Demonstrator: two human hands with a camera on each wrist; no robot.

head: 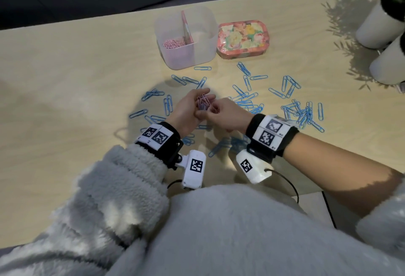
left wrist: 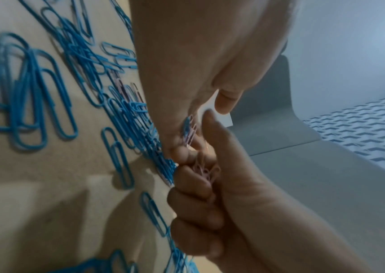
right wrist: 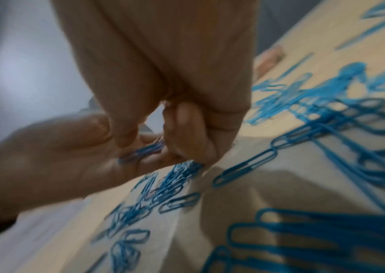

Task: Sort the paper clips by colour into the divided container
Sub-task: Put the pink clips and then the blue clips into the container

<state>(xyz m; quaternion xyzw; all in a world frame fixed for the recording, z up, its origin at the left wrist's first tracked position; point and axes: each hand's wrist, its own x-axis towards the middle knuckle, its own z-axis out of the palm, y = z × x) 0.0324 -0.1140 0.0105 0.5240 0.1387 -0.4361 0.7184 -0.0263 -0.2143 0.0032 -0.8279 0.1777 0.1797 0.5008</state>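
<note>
My left hand [head: 190, 109] is raised just above the table, fingers curled round a small bunch of pink paper clips [head: 203, 104]. In the left wrist view pink clips [left wrist: 206, 171] show between its curled fingers [left wrist: 193, 195]. My right hand [head: 222, 114] meets it from the right and pinches a clip in that bunch [right wrist: 143, 151], which looks blue there. The translucent divided container [head: 202, 51] stands further back, with pink clips [head: 173, 43] in its left compartment. Blue clips [head: 247, 102] lie scattered around both hands.
A floral tin [head: 242, 39] sits right of the container. White plant pots [head: 380, 27] stand at the far right. Blue clips form clusters to the right [head: 303, 112] and under my wrists [head: 221, 144]. The table's near edge runs below my forearms.
</note>
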